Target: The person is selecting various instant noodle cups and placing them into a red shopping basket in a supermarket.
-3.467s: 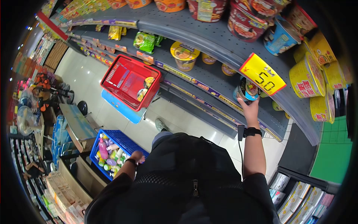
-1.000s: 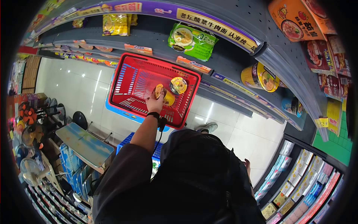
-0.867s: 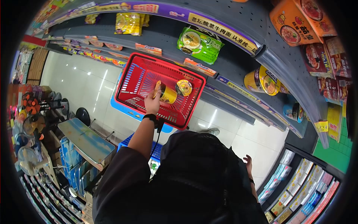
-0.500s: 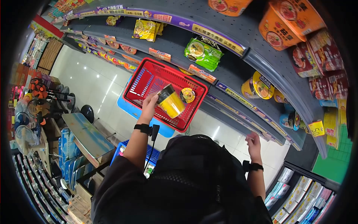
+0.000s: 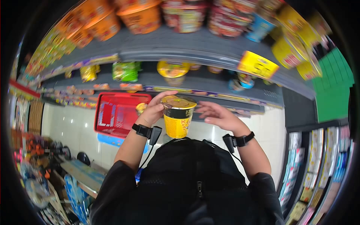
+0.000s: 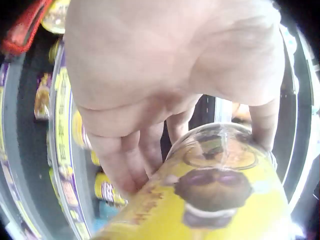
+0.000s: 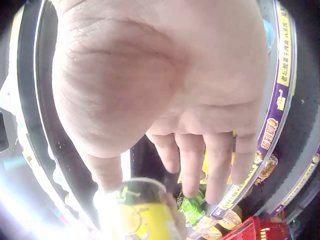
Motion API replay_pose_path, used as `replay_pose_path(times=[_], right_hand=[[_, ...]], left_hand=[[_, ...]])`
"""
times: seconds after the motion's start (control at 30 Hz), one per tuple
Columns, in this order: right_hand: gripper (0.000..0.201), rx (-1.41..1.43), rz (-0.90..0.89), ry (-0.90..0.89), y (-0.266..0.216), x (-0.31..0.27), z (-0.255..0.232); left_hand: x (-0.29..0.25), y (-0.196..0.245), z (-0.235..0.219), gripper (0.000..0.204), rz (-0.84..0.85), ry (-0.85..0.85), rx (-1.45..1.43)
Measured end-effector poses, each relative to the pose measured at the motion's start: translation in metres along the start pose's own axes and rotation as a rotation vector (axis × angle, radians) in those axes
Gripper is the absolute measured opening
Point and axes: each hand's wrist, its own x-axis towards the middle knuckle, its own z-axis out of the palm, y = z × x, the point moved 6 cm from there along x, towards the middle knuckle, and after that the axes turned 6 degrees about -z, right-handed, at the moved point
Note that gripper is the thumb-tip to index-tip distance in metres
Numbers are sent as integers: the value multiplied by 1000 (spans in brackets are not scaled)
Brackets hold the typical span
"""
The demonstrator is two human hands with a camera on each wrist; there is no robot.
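Observation:
A yellow instant noodle cup [image 5: 176, 125] with a black band is held upright in front of the chest. My left hand [image 5: 152, 112] grips it from the left, near the lid; in the left wrist view the fingers and thumb of that hand [image 6: 170, 65] curve about the cup [image 6: 215, 205]. To the right of the cup, my right hand [image 5: 225, 117] is spread with its fingers pointing at it. The right wrist view shows the right hand's palm [image 7: 165, 75] with loosely extended fingers and the cup [image 7: 145, 220] just beyond the thumb.
A red shopping basket [image 5: 116, 129] stands at left on a blue stool [image 5: 108, 140], another noodle cup [image 5: 141, 108] inside it. Shelves [image 5: 161, 43] with noodle cups and packets run across the front. A yellow price card [image 5: 258, 64] juts out at right.
My left hand has lifted the noodle cup out of the red basket and brought it right, before the chest. The right hand has risen from the side towards the cup.

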Motion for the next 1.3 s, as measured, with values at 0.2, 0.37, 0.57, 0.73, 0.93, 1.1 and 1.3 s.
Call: replay_pose_path(times=[0.2,0.37,0.57,0.73,0.93,1.1,1.3], right_hand=[[73,213,-43,69,-4,-77,-72],[77,213,-5,280,4,-155,-148],[74,87,-63,733,25,-247,-257],[72,-216,-155,1019,30,-297,-332],[70,-465,-109,1153,27,-296,-393],[70,-622,-90,1179,25,-280,-413],[66,-622,-118,1152,58,-284,-430]], left_hand=[[110,-47,149,75,-77,-267,70],[154,-90,188,54,-95,-191,348],[140,-135,180,45,-211,-98,419],[99,-177,141,38,-366,186,362],[35,-220,85,42,-473,485,287],[-44,-262,39,45,-567,752,219],[-150,-325,25,49,-706,1071,-42]])
